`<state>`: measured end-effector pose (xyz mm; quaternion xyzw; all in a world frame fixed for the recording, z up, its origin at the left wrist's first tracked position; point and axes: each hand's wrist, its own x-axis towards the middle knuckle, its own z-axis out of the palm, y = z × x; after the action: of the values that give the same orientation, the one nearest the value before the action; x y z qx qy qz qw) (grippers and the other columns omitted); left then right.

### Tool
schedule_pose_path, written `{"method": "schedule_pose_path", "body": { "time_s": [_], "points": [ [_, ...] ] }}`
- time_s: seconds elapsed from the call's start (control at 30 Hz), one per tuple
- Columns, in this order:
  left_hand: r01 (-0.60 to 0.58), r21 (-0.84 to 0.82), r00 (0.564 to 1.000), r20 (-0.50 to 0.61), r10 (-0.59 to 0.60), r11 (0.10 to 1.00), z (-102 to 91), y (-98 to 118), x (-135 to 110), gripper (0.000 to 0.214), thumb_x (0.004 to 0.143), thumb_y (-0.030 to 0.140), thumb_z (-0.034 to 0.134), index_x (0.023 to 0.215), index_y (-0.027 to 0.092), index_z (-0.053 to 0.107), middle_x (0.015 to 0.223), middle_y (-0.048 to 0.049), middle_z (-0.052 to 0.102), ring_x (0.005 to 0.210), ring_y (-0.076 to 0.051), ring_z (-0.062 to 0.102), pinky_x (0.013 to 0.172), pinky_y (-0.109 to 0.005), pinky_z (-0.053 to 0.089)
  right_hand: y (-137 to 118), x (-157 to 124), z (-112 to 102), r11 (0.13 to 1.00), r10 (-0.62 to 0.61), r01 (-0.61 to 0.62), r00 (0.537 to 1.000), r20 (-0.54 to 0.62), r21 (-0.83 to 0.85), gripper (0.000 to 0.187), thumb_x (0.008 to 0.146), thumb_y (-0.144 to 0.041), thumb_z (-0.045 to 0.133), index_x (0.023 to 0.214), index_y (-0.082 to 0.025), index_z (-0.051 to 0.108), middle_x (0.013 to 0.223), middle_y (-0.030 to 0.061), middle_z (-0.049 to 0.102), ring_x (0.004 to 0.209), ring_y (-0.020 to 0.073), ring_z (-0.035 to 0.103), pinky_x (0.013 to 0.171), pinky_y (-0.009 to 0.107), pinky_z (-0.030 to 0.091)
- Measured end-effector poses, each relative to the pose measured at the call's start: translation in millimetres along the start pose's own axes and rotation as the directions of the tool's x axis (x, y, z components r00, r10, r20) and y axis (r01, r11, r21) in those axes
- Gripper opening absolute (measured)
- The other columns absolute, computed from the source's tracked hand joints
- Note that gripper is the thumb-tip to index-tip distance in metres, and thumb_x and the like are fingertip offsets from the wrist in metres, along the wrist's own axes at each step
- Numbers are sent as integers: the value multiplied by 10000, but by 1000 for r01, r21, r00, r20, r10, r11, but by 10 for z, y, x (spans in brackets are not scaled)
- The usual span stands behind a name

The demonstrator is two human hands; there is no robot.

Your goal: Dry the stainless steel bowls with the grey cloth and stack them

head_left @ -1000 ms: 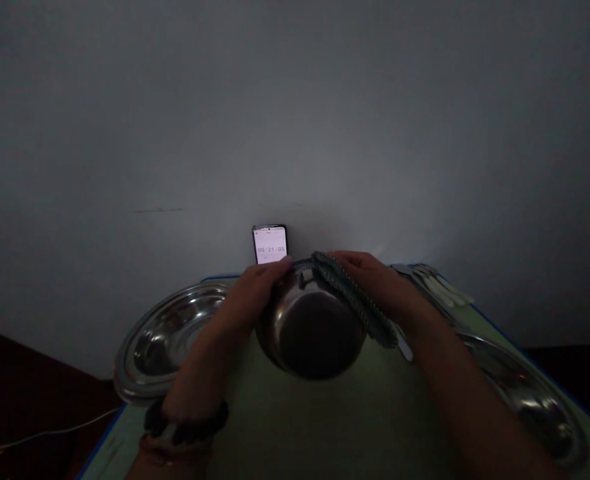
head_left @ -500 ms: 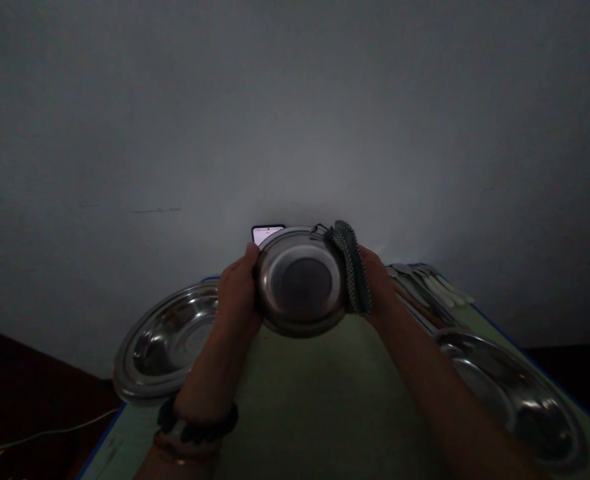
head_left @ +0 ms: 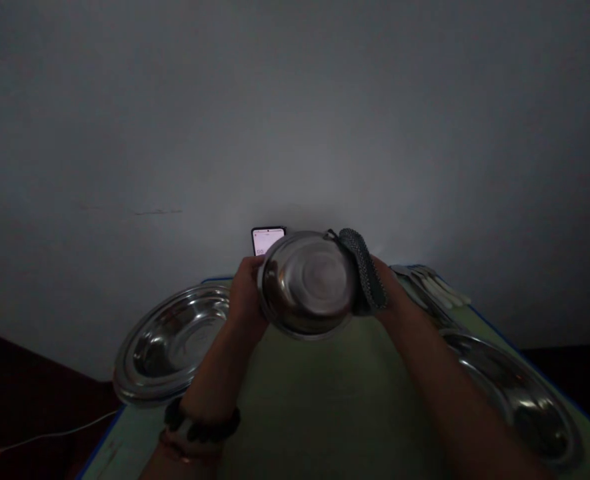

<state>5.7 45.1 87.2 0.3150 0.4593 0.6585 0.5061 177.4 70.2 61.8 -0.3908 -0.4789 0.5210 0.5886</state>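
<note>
I hold a round steel bowl (head_left: 307, 283) up above the table, tilted with its underside facing me. My left hand (head_left: 245, 297) grips its left rim, fingers closed behind it. My right hand (head_left: 387, 297) is on the bowl's right side and clasps a folded grey-green woven cloth (head_left: 367, 270) against the rim. A beaded bracelet (head_left: 202, 427) circles my left wrist.
A pale green table (head_left: 325, 400) with a blue edge stands against a plain wall. A large steel plate (head_left: 169, 343) lies at the left, another steel plate (head_left: 519, 400) at the right. Several spoons (head_left: 435, 283) lie at the back right. A lit phone (head_left: 267, 240) leans on the wall.
The bowl was lifted from low over the table and tipped upright toward me. The cloth slid from across its top to its right rim. Both hands rose with it.
</note>
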Motion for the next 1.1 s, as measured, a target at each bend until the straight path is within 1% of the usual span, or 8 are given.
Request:
{"method": "schedule_pose_path", "body": {
  "time_s": [0.1, 0.23, 0.5, 0.77, 0.83, 0.9, 1.0, 1.1],
  "points": [
    [126, 275, 955, 227, -191, 953, -78, 39, -23, 228, 722, 322, 551, 591, 164, 653, 559, -29, 629, 548, -158, 569, 565, -267, 454, -171, -69, -81, 970, 46, 20, 963, 266, -241, 300, 759, -461, 588, 798, -195, 722, 759, 18, 717, 748, 201, 635, 680, 306, 482],
    [-38, 437, 911, 384, -149, 899, -126, 26, -49, 142, 694, 300, 651, 638, 185, 712, 673, -52, 696, 680, -170, 605, 654, -256, 454, -224, -120, -48, 905, 93, 87, 914, 394, -416, 326, 813, -481, 550, 831, -208, 727, 839, 27, 718, 788, 186, 630, 719, 302, 474],
    [41, 300, 952, 279, -129, 953, -85, 28, -58, 231, 688, 376, 672, 632, 154, 705, 609, -59, 687, 541, -148, 602, 563, -257, 447, -159, -81, 31, 981, 26, 32, 956, 292, -191, 406, 789, -546, 556, 884, -186, 718, 757, 19, 704, 654, 140, 606, 636, 264, 453],
    [68, -67, 998, -11, -69, 995, 53, -54, -22, 199, 707, 313, 661, 748, 122, 698, 695, -56, 709, 653, -174, 647, 610, -262, 490, -86, 31, -40, 993, -58, 43, 989, -136, -107, 425, 699, -575, 608, 754, -159, 672, 579, -12, 616, 578, 152, 542, 561, 268, 414],
    [64, -122, 997, -41, -70, 990, 69, -45, -2, 165, 751, 265, 616, 780, 126, 700, 753, -51, 716, 714, -164, 652, 663, -256, 503, -114, 63, -102, 961, -244, 193, 927, -283, -197, 401, 747, -555, 572, 736, -161, 644, 599, -25, 589, 600, 139, 524, 564, 254, 400],
    [22, -71, 997, -70, -27, 997, 67, -11, -4, 159, 774, 267, 594, 743, 148, 696, 721, -28, 700, 679, -146, 636, 642, -246, 494, -198, 51, -130, 869, -477, 360, 793, -379, -340, 368, 818, -505, 516, 751, -162, 632, 653, -24, 588, 651, 131, 535, 593, 245, 402],
    [-101, 193, 993, -43, 111, 976, 54, 70, -64, 232, 782, 355, 592, 662, 179, 685, 603, 0, 648, 569, -130, 572, 549, -233, 439, -331, -73, -22, 698, -700, 499, 626, -342, -514, 316, 900, -413, 439, 852, -174, 641, 783, 1, 643, 775, 143, 590, 687, 265, 445],
    [-204, 421, 976, 14, 218, 884, 47, 156, -157, 349, 820, 436, 530, 617, 188, 669, 611, -17, 650, 586, -144, 553, 552, -246, 415, -304, -255, 249, 535, -734, 600, 679, 25, -595, 282, 928, -349, 419, 1023, -196, 636, 1011, 39, 689, 970, 170, 618, 870, 338, 469]
  ]
}}
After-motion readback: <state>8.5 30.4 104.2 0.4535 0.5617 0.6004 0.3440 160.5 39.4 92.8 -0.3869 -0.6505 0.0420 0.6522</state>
